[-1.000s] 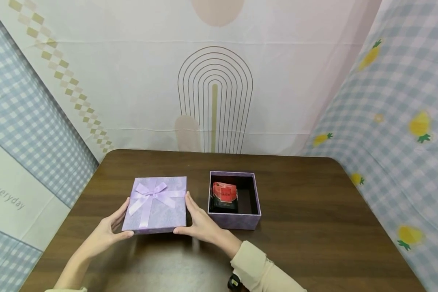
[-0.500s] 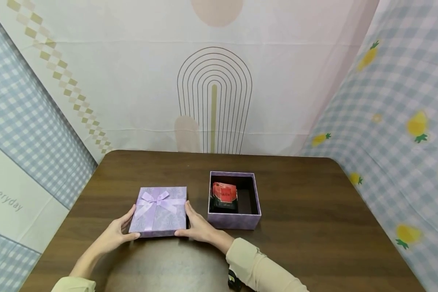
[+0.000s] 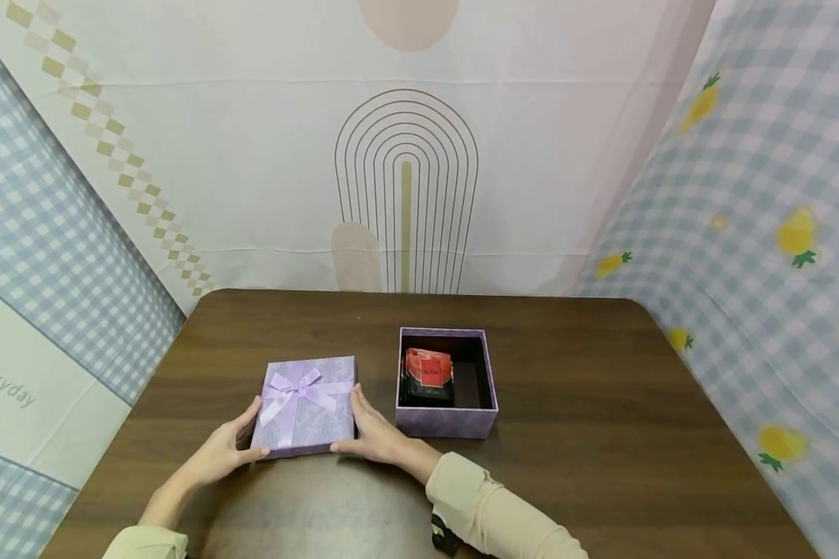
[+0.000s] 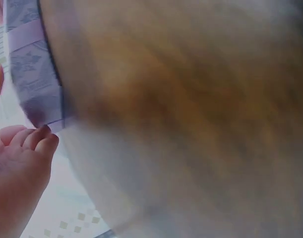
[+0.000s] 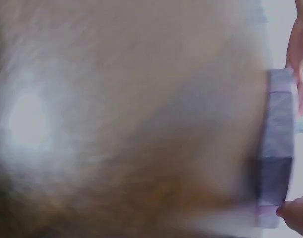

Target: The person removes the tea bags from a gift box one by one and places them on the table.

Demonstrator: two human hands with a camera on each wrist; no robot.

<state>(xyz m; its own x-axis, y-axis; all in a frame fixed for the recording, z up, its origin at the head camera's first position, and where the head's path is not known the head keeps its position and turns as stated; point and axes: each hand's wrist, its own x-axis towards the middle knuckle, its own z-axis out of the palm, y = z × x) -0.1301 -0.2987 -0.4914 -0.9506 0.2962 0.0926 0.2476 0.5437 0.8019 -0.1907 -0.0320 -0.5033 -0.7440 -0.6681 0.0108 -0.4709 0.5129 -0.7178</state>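
Observation:
A lilac gift-box lid with a ribbon bow lies on the table, slightly turned. My left hand holds its left side, thumb at the front corner and fingers along the edge. On the opposite side, my right hand grips the lid the same way. Close up in the left wrist view, fingers of the left hand touch a corner of the lid. The right wrist view shows the lid's side and a thumb against it.
Right of the lid stands the open purple box, dark inside. Black-and-red packets fill its left part. The brown table ends at a patterned cloth backdrop. A dark watch-like object is by the right sleeve.
Both hands have brought the lid lower and closer to me, and a little right. During the last half second it has turned slightly. The open box has not moved.

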